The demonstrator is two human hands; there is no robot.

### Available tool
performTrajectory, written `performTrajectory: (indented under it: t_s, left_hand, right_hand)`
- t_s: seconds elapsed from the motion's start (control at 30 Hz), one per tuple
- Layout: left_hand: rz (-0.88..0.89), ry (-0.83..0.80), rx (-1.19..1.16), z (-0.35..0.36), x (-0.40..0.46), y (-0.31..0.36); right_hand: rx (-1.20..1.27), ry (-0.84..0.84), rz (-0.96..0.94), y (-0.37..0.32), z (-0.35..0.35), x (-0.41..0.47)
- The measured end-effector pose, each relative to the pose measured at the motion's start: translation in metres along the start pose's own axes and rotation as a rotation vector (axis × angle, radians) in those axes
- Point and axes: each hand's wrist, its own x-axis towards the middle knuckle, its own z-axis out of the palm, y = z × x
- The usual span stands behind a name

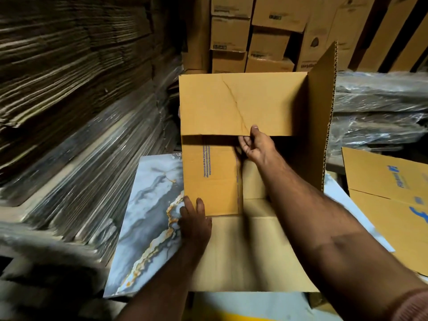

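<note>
A brown cardboard box (231, 100) stands open on a marbled grey tabletop (148, 205) in front of me. Its far flap is folded down toward me and its right flap (322, 107) stands upright. My right hand (254, 144) pinches the near edge of the far flap, thumb on top and fingers underneath. My left hand (195, 218) rests at the near left corner of the left flap (210, 179), thumb lying on the flap and fingers on its outer edge. The near flap (250, 251) lies flat toward me under both forearms.
Tall stacks of flattened cartons (76, 100) fill the left side. Sealed cartons (250, 35) are piled behind the box. Plastic-wrapped bundles (379, 107) lie at the right, with a flat printed carton (389, 195) in front of them.
</note>
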Motion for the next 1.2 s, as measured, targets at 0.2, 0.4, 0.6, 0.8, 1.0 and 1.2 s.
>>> performTrajectory:
  t_s: [0.2, 0.4, 0.6, 0.8, 1.0, 1.2]
  left_hand:
    - [0.009, -0.016, 0.047, -0.014, 0.006, 0.002]
    - [0.078, -0.174, 0.015, -0.011, 0.016, 0.003]
    - [-0.027, -0.408, -0.421, -0.039, 0.049, 0.007]
    - [-0.037, -0.330, -0.604, -0.096, 0.067, 0.043]
    - [-0.034, -0.121, -0.676, -0.164, 0.062, 0.074]
    - [-0.127, 0.148, -0.653, -0.218, 0.047, 0.106]
  right_hand:
    - [0.003, -0.061, -0.052, -0.020, 0.017, -0.021]
    - [0.033, -0.114, -0.043, -0.012, 0.006, -0.040]
    - [0.078, -0.168, -0.091, -0.022, 0.011, -0.060]
    - [-0.002, -0.204, -0.104, -0.042, 0.015, -0.093]
    - [-0.244, -0.229, -0.088, -0.091, 0.037, -0.150]
    - [-0.494, -0.191, -0.146, -0.154, 0.080, -0.208]
